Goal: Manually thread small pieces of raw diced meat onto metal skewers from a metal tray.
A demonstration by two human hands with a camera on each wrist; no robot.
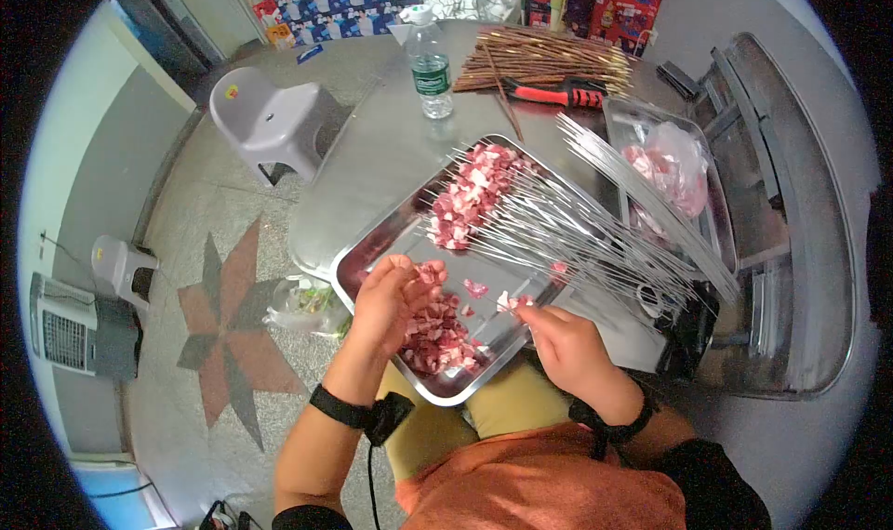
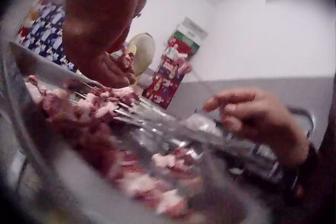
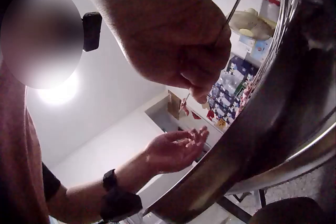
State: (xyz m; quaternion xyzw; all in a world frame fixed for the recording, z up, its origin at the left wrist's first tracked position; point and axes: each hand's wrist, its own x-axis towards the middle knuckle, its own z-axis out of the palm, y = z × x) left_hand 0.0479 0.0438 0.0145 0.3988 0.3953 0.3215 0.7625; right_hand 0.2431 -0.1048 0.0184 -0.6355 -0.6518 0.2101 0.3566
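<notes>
Steel, thin and straight, the held skewer [image 3: 236,6] is pinched between the right hand's [image 1: 565,341] thumb and fingers, with raw meat chunks [image 2: 181,62] at its tip, between the two hands. The left hand [image 1: 383,299] has its fingers curled about a meat piece [image 1: 430,271]. The skewer should be light and stiff, best gripped well behind its sharp end; the meat looks soft and fat-slick, apt to slide unless pinched at its sides. Beneath the hands, a metal tray [image 1: 450,401] holds loose meat cubes [image 1: 433,335] below the left hand and, ahead of both, loaded skewers [image 1: 474,195] whose bare ends cross the rim. Ahead and outward of the right hand, a second tray [image 1: 724,228] holds a plastic bag [image 1: 686,163] with more meat; bare skewers [image 1: 651,202] lie across its nearer side.
</notes>
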